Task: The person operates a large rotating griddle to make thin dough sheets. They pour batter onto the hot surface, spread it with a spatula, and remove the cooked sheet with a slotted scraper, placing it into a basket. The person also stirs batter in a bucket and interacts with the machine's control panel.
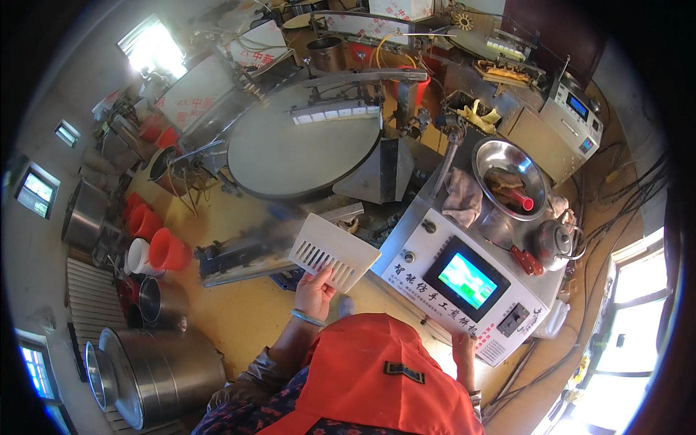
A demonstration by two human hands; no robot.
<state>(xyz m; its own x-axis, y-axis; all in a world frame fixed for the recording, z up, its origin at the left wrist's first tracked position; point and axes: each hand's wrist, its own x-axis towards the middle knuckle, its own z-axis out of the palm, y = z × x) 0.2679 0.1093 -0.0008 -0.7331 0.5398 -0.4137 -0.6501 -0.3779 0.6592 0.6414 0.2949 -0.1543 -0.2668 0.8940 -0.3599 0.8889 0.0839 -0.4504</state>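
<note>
In my left hand [315,293] is an off-white flat plate with a row of slots [338,243], gripped at its lower edge between thumb and fingers and tilted up in front of me. My right hand [464,348] is at the lower edge of the white control box [417,264], its fingers curled; what they hold, if anything, is hidden. A lit blue and green screen [466,280] is set in the box's face. Beyond the slotted plate lies a large round griddle [301,156] with a pale surface. A red apron [384,362] covers my front.
On the control box stand a steel bowl [536,170] with food and a red-ended tool, a kettle [554,243], and a brown cloth [462,197]. Red buckets [170,249] and large steel pots [163,373] line the left. Cables [616,225] run along the right.
</note>
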